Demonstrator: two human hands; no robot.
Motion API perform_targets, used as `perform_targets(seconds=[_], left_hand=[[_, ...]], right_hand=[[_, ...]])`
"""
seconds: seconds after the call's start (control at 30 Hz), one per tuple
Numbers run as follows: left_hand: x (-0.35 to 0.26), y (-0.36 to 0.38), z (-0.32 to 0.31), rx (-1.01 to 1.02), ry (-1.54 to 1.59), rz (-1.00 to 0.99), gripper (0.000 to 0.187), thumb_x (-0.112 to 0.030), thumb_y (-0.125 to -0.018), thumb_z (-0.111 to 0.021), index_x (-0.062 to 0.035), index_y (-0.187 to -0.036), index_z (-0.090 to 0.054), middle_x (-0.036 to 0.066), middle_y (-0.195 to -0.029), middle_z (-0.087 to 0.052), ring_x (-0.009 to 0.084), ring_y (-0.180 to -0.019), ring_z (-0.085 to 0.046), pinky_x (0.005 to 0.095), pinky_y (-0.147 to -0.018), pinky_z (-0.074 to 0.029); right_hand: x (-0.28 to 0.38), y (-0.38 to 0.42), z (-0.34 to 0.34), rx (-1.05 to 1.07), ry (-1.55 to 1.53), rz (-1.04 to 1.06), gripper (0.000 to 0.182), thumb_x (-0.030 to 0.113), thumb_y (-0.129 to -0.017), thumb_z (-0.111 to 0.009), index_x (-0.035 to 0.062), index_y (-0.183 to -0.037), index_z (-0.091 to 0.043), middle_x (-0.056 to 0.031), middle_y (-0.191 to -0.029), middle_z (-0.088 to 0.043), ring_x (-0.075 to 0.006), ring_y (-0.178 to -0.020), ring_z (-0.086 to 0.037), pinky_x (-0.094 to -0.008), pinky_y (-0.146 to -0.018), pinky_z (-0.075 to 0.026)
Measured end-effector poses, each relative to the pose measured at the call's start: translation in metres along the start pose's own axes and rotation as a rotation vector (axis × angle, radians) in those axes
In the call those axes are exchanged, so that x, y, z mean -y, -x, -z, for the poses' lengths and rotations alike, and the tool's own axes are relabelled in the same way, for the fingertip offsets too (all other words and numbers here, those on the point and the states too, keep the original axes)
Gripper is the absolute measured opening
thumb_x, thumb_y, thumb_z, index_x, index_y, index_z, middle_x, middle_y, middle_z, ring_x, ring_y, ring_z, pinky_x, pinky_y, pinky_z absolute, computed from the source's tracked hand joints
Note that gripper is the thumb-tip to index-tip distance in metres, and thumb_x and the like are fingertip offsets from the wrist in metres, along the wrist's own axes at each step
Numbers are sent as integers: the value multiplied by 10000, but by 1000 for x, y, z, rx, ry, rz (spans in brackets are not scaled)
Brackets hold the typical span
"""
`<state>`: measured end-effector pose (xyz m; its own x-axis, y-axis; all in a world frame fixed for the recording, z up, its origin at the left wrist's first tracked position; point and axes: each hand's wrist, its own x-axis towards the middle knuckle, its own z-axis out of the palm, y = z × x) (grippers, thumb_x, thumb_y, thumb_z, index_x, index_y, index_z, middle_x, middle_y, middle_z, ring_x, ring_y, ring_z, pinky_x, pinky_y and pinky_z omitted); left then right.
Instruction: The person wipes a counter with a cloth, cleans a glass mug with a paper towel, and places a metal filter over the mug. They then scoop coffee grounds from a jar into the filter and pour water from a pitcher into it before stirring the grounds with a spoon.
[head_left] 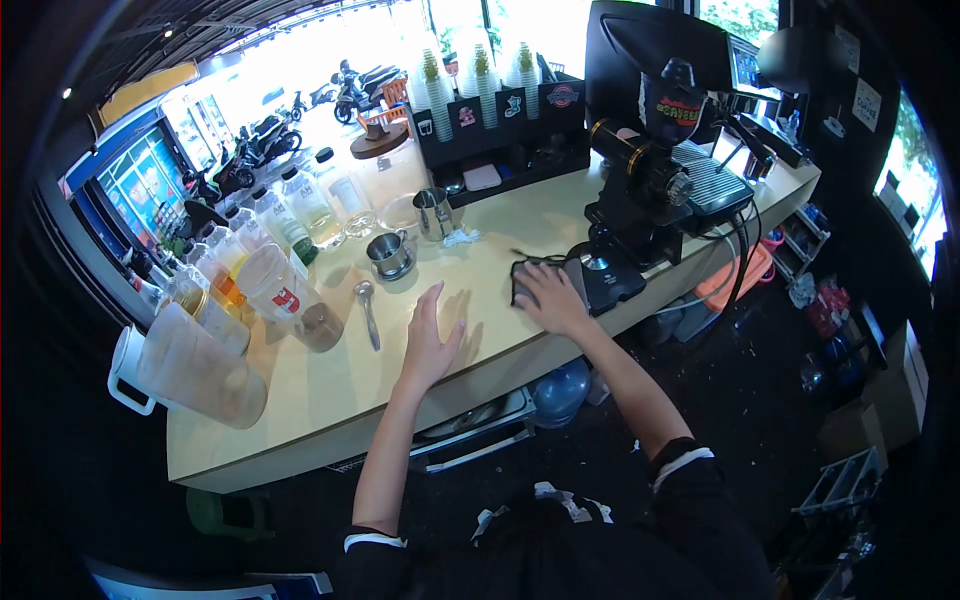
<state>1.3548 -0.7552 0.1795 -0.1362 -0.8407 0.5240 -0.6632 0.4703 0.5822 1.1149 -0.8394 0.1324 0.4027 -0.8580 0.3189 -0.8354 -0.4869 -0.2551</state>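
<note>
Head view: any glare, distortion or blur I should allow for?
Head view: windows blown out to white; counter evenly lit, soft shadow beside the left hand; dark floor hides detail; fisheye bends the counter, corners black.

Bottles (270, 215) L, grinder (640, 185) R, cups (482, 85) btwn
</note>
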Motion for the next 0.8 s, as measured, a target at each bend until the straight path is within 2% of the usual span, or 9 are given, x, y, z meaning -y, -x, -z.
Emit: perform_targets(seconds=[0.17, 0.33, 0.47, 0.53, 0.57, 0.6, 0.67, 0.7, 0.8], left_hand=[[-14, 6, -22, 19, -5, -42, 625, -172, -841, -624, 16, -1363, -336, 240, -1336, -415, 378, -1262, -404, 408, -1063, -322], [-18, 26, -35, 218, -294, 39, 680, -382, -873, -569, -6, -1387, -331, 227, -1399, -360, 365, -1323, -326, 540, -1078, -242], [-20, 35, -55, 382, -444, 114, 680, -434, -889, -530, -6, -1384, -344, 206, -1433, -326, 362, -1350, -280, 598, -1073, -191], [-17, 40, -63, 210, -387, 18, 480, -341, -889, -557, -48, -1266, -506, 162, -1400, -400, 340, -1330, -330, 602, -1072, -189], [-17, 44, -63, 215, -386, 1, 480, -341, -889, -557, -48, -1266, -506, 162, -1400, -400, 340, -1330, -330, 602, -1072, -189], [-20, 50, -59, 180, -293, -91, 347, -280, -874, -582, -66, -1148, -565, 134, -1357, -451, 318, -1300, -377, 595, -1073, -196], [-38, 64, -49, 91, -71, -202, 54, -124, -809, -652, -88, -833, -620, 67, -1184, -587, 262, -1172, -516, 559, -1062, -239], [-38, 77, -53, 73, 16, -253, 88, -122, -789, -678, -79, -797, -602, 59, -1090, -617, 256, -1097, -557, 528, -1037, -285], [-21, 125, -72, 193, 244, -283, 179, -103, -783, -696, -70, -688, -547, 50, -858, -652, 242, -887, -602, 424, -914, -413]], right_hand=[[7, -8, -18, -58, 67, -119, 607, 477, -931, -401, 101, -1407, -368, -142, -1490, -294, -351, -1378, -254, -543, -1114, -158], [28, 38, 3, -99, 68, -106, 641, 475, -938, -381, 23, -1391, -362, -175, -1474, -309, -349, -1381, -250, -581, -1107, -114], [18, 49, -1, -120, 60, -22, 655, 469, -945, -365, -15, -1386, -354, -178, -1453, -342, -341, -1373, -266, -590, -1102, -113], [26, 63, 7, -174, 20, -47, 570, 416, -935, -438, 9, -1335, -428, -177, -1426, -373, -336, -1366, -280, -592, -1098, -129], [31, 76, 15, -206, -82, 26, 512, 365, -917, -496, 18, -1292, -467, -177, -1408, -390, -339, -1353, -298, -585, -1098, -144], [35, 88, 18, -242, -182, 101, 457, 315, -898, -554, 27, -1249, -506, -178, -1391, -406, -342, -1341, -316, -578, -1099, -160], [31, 120, 9, -340, -325, 121, 239, 214, -857, -625, 22, -998, -598, -167, -1225, -530, -335, -1171, -481, -477, -997, -357], [25, 142, 2, -324, -426, 79, 209, 211, -857, -626, 15, -926, -607, -163, -1151, -571, -333, -1089, -539, -440, -933, -425], [8, 222, -25, -253, -591, -172, 251, 226, -833, -670, -3, -793, -576, -157, -809, -562, -332, -756, -570, -400, -679, -462]])
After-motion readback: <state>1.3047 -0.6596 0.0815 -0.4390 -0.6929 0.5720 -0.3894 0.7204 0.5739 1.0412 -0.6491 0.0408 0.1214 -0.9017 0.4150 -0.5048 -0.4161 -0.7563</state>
